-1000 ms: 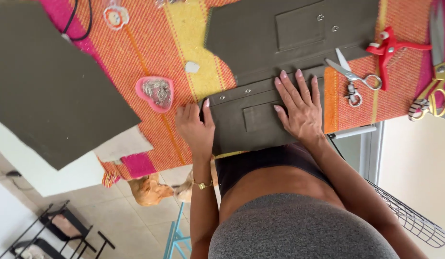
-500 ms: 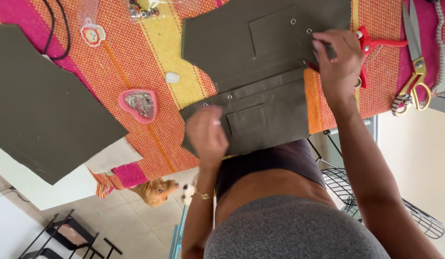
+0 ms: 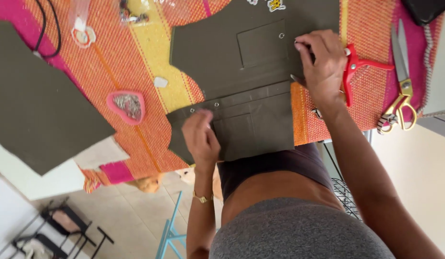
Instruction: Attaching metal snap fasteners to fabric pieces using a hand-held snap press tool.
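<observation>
A second ago both hands lay flat on the near flap of the olive fabric; now the right hand (image 3: 323, 62) has gone up to the right edge of the fabric (image 3: 241, 91), next to the red tool (image 3: 359, 69), and its fingers are closed together, pinched on something small and dark that I cannot make out; half a second ago it was already there, so the reach is done and the hand is settling on the spot. The left hand (image 3: 201, 136) has shifted only a little; it rests on the left end of the lower flap, just below the row of metal eyelets (image 3: 216, 104), fingers loosely curled and blurred, so whether it grips or only presses I cannot tell. As a judgement, the work has passed from smoothing the flap to handling its edge.

The fabric lies on the striped orange and pink cloth (image 3: 136, 62) that covers the counter, its lower flap hanging over the near edge toward the person; the right hand touches its right edge, the left hand lies on it. Gold scissors (image 3: 400, 96) lie well right; a pink heart dish (image 3: 126, 106) sits left.
</observation>
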